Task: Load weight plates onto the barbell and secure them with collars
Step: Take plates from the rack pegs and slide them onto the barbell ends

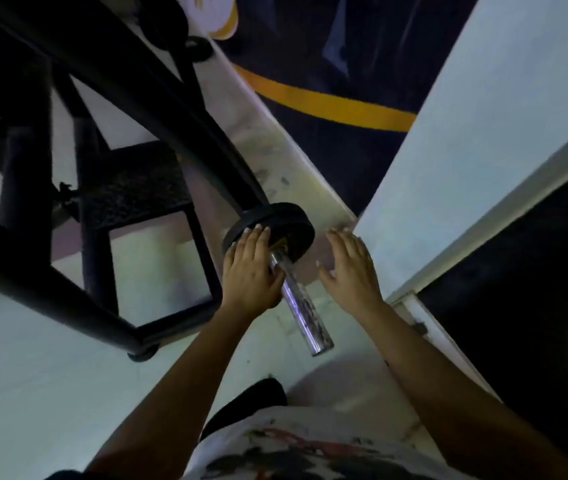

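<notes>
Floor point(33, 393): pale, smooth, scuffed with dark marks toward the wall. Black metal rack frame point(78, 306) stands directly on it, one rubber foot point(144, 353) planted at the near corner, a black textured step plate point(133, 188) low inside the frame. Dark mat with yellow stripe point(327, 105) lies further back.

weight plate point(284, 220): black, matte
barbell sleeve point(305, 308): silvery chrome, dark mottled specks, a violet glint along one side
rack frame point(68, 289): black
step plate point(133, 183): black, pebbled texture
floor point(33, 375): pale grey-white, smudged
mat point(327, 64): dark navy with a yellow stripe
wall point(466, 116): pale blue-white
shirt point(310, 452): white, with black and red print
</notes>
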A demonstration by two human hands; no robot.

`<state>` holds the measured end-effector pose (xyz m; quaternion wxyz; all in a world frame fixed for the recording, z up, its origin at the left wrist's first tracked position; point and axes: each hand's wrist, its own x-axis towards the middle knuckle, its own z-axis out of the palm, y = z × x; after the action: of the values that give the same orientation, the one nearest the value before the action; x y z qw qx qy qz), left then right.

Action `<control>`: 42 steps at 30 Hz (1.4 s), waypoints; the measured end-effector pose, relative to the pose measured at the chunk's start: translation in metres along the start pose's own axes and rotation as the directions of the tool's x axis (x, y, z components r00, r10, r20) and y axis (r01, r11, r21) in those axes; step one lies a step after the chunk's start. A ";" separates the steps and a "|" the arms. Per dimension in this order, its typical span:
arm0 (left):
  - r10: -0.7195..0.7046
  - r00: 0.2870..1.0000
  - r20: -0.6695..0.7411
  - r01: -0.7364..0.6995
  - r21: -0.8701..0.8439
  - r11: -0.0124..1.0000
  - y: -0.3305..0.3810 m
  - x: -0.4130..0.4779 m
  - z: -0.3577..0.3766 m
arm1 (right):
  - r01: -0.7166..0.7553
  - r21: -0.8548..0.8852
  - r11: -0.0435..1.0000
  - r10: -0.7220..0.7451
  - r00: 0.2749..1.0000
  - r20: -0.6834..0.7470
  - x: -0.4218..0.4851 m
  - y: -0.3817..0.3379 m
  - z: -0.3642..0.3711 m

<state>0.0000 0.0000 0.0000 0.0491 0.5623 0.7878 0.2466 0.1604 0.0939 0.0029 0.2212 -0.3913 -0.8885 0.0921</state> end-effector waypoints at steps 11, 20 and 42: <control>-0.330 0.931 0.158 0.355 -0.169 0.920 -0.042 0.072 0.032 | 0.049 0.153 0.987 -0.117 0.869 0.481 0.102 0.026 0.048; -0.225 0.944 0.240 0.262 -0.133 0.956 -0.054 0.078 0.028 | 0.199 0.126 0.972 -0.233 0.744 0.626 0.153 0.026 0.064; -0.249 0.883 0.397 0.346 -0.194 0.918 -0.055 0.046 0.029 | 0.173 0.092 0.981 -0.187 0.676 0.713 0.128 0.020 0.059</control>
<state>-0.0535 0.0380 -0.0408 0.3049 0.4578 0.8032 0.2286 0.0692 0.2023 -0.0151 -0.1322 -0.2330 -0.9373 0.2229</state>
